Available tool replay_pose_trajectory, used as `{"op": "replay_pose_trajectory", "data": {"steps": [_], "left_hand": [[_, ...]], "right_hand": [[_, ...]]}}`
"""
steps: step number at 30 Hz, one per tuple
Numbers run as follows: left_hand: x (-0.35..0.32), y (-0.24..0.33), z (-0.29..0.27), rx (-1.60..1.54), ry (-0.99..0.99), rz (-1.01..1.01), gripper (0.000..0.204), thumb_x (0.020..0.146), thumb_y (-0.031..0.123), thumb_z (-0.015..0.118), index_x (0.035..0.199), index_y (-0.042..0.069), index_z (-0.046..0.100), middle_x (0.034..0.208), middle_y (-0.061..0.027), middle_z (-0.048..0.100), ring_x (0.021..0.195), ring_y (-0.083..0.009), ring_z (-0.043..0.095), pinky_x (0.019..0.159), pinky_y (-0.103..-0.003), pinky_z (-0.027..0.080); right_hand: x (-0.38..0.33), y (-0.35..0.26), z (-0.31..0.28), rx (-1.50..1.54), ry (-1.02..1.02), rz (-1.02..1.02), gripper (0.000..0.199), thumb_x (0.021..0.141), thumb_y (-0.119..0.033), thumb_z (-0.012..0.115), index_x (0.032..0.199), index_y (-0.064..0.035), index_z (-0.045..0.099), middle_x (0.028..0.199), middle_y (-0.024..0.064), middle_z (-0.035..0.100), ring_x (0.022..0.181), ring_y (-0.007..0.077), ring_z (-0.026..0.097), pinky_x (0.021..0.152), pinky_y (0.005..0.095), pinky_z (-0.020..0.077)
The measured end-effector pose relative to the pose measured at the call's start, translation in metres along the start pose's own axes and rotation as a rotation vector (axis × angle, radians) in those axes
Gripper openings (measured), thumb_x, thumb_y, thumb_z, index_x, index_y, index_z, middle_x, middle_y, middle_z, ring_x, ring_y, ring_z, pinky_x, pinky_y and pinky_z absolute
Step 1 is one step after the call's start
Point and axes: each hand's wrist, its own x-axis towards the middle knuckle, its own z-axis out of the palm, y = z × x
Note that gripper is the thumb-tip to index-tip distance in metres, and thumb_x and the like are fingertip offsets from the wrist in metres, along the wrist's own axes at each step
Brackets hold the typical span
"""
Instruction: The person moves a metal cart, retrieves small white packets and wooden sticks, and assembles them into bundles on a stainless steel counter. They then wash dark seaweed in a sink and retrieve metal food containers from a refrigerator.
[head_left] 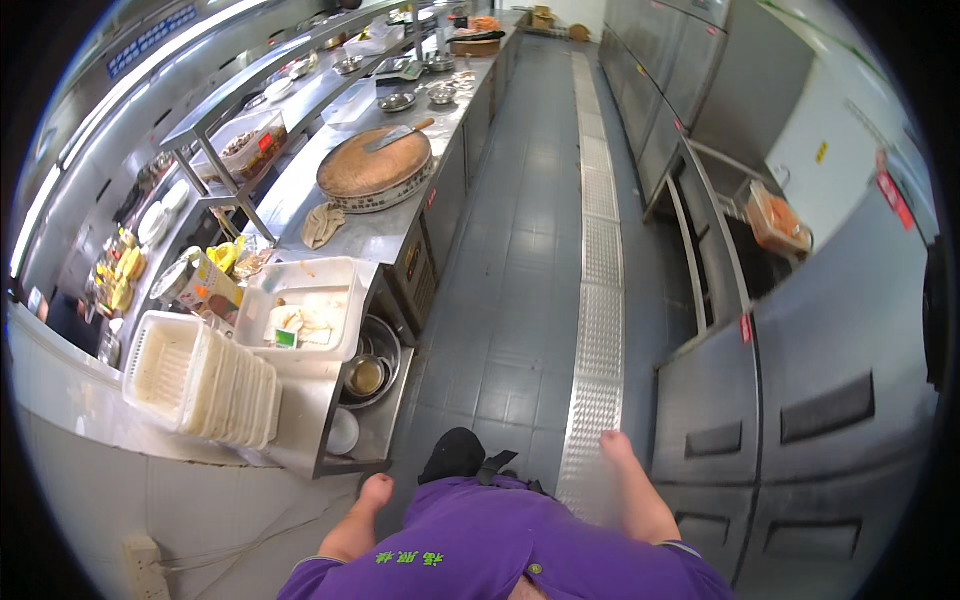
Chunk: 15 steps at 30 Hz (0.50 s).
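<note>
The bowl [343, 432] is on the low shelf [380, 432] at the near end of the counter, a little forward of the left hand [376, 489], which does not touch it. The two hands are well apart, one on each side of the body. I can see nothing in either, but I cannot tell how far the fingers are curled. The right hand [615, 446], slightly blurred, hangs over the metal strip [600, 330] in the floor, nearest the steel cabinet [708, 385] and clear of it.

Beside the bowl a pan [365, 376] sits within a basin [384, 329]; a careless reach in there could send the lot clattering out, since the shelf's aisle side looks open. Above, the stacked crates [205, 390] lean near the counter's end, next to a white tub [300, 353] with pale food in it. A bumped hip or elbow might topple the crates or shove the tub.

Farther along, a cloth [323, 226] lies by the round board [375, 178]. The cleaver [391, 138] rests on top, its handle poking past the rim; a passing sleeve could swing it round. The strip might prove slippery if wet, though I cannot tell whether it is.
</note>
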Motion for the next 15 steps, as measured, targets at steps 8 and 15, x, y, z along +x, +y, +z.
{"op": "replay_pose_trajectory", "data": {"steps": [8,15], "left_hand": [[0.252,0.007,0.049,0.57,-0.495,0.162,0.026,0.079,0.021,0.061,0.093,0.006,0.076,0.104,-0.0167,0.072,0.1,-0.0338,0.068,0.086,-0.044,0.053],[0.416,0.327,-0.093,0.306,-0.011,0.494,0.03,0.091,0.024,0.05,0.094,0.001,0.068,0.103,-0.023,0.068,0.099,-0.0359,0.065,0.085,-0.046,0.052]], "right_hand": [[0.25,-0.207,-0.083,0.43,0.061,-0.255,0.025,0.092,-0.016,0.06,0.111,-0.0005,0.065,0.086,0.0042,0.067,0.07,0.0118,0.06,0.064,0.0295,0.0509],[0.284,-0.074,-0.034,-0.145,-0.278,-0.131,0.028,0.088,-0.025,0.058,0.095,-0.0014,0.069,0.08,0.0107,0.069,0.069,0.0204,0.066,0.066,0.0358,0.054]]}}
